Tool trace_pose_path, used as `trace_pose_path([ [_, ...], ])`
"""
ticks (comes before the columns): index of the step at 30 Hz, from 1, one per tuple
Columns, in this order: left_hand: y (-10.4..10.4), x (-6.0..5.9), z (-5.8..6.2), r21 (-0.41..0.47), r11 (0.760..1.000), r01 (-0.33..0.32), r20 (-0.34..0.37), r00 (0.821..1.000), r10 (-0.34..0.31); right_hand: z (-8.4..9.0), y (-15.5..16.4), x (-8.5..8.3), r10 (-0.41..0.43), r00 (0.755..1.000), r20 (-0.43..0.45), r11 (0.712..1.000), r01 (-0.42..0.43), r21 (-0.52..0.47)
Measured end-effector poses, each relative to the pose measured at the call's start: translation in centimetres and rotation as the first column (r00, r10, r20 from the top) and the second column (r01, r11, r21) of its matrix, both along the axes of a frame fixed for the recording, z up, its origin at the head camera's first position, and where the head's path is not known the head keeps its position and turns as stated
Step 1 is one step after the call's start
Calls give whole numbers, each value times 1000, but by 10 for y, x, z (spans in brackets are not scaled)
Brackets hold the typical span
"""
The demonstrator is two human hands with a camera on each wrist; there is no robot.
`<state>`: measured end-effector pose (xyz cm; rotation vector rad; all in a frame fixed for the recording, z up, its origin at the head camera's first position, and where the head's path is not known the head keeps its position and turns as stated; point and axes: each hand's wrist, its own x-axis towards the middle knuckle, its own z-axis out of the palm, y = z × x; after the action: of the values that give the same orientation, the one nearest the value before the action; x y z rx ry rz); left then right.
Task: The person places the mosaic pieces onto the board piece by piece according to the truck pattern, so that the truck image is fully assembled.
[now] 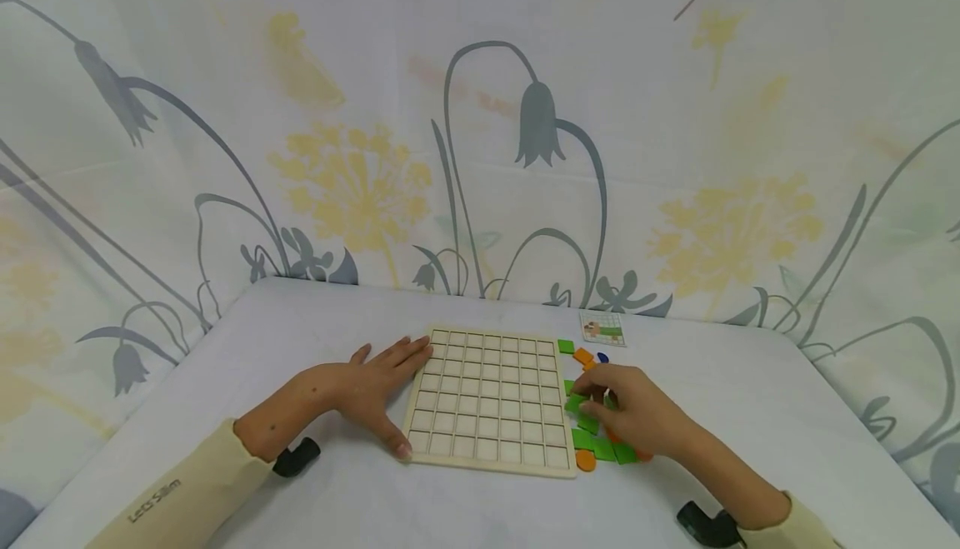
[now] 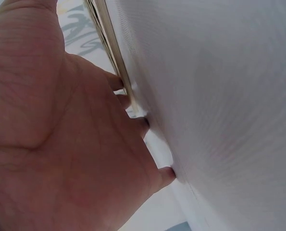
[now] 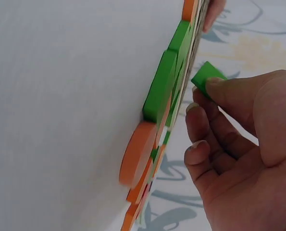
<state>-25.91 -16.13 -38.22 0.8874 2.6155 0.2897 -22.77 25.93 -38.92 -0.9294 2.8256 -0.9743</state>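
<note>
A pale wooden grid board [image 1: 489,403] of square cells lies on the white table. My left hand [image 1: 367,391] rests at its left side with fingers spread, the fingertips touching the upper left edge and the thumb at the lower left corner. Over the pieces to the right of the board is my right hand [image 1: 637,411]. It pinches a small green tile [image 3: 208,73] between thumb and index finger, raised above the table. Under and around that hand lie several green tiles [image 1: 603,448] and an orange disc [image 1: 586,460]; some pieces are partly hidden.
Beyond the pieces lies a small printed card [image 1: 602,334] with a coloured grid picture. Near it are a green tile [image 1: 566,346], an orange tile [image 1: 583,356] and a blue piece [image 1: 603,357]. A flower-patterned curtain [image 1: 480,116] hangs behind the table.
</note>
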Motion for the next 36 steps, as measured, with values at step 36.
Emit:
trace_pose_path([
  [36,0,0,0,-1,1000,-6,18,1000,6,-5,-24,-9,106,994,-35,994,-106,0],
])
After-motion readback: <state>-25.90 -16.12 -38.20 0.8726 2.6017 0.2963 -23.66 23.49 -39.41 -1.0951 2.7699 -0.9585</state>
